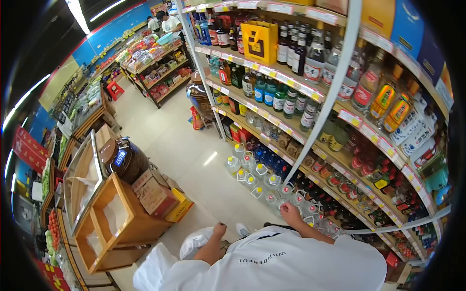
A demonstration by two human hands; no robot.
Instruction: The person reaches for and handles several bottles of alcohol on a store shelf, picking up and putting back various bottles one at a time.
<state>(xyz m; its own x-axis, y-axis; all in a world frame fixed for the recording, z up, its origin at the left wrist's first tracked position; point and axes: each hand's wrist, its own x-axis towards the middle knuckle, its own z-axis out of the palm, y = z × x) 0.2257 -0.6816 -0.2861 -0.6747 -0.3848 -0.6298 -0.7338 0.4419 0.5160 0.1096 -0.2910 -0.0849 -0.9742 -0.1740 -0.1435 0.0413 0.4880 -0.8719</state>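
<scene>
My left hand (220,230) is closed in front of my body, beside a white plastic bag (195,241) at my left forearm. What its fingers hold, if anything, is too small to make out. My right hand (290,214) is curled closed in front of the shelf side, and its palm is hidden. In the view it overlaps large clear jugs (259,170) with yellow and red caps, which stand on the floor along the shelf foot. Contact between hand and jugs cannot be told.
A tall shelf (291,127) of bottles runs along the right, with a yellow gift bag (260,42) on it. At left stand a wooden bin (112,218), cartons (154,194) and a brown jar (124,159). A tiled aisle (182,145) leads toward a display rack (158,72) and two people (170,23).
</scene>
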